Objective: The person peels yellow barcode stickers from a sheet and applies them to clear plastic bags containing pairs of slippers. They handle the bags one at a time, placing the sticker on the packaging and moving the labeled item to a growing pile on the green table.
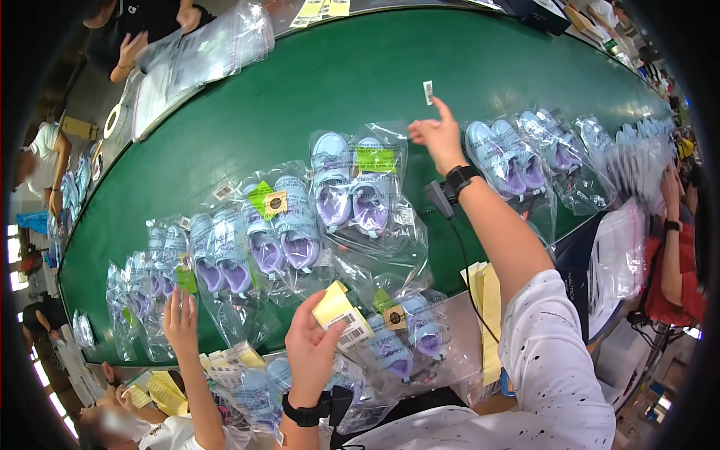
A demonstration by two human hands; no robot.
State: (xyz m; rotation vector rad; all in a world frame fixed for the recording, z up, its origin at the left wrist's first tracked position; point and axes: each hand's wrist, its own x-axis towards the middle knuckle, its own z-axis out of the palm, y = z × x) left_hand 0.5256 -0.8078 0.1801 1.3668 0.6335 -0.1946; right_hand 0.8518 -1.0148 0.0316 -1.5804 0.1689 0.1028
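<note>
My left hand (315, 349) is closed on a folded yellow label sheet (341, 315) with white barcode stickers. It hovers just in front of bagged shoes. My right hand (439, 139) reaches over the green table with its index finger stretched out and its thumb apart. Right at that fingertip is a small white barcode sticker (428, 92); whether it clings to the finger or lies on the table, I cannot tell. Between my hands lies a clear-bagged pair of light blue shoes with lilac insides (351, 180), a green label on the bag. Another bagged pair (409, 337) rests close to my left hand.
Rows of bagged shoes (510, 157) line the green table (322, 75) on both sides. A cable runs from a black device (440, 199) by my right wrist. Co-workers' hands (180, 322) reach in at left and right. Plastic bags (202, 52) are piled at the far left.
</note>
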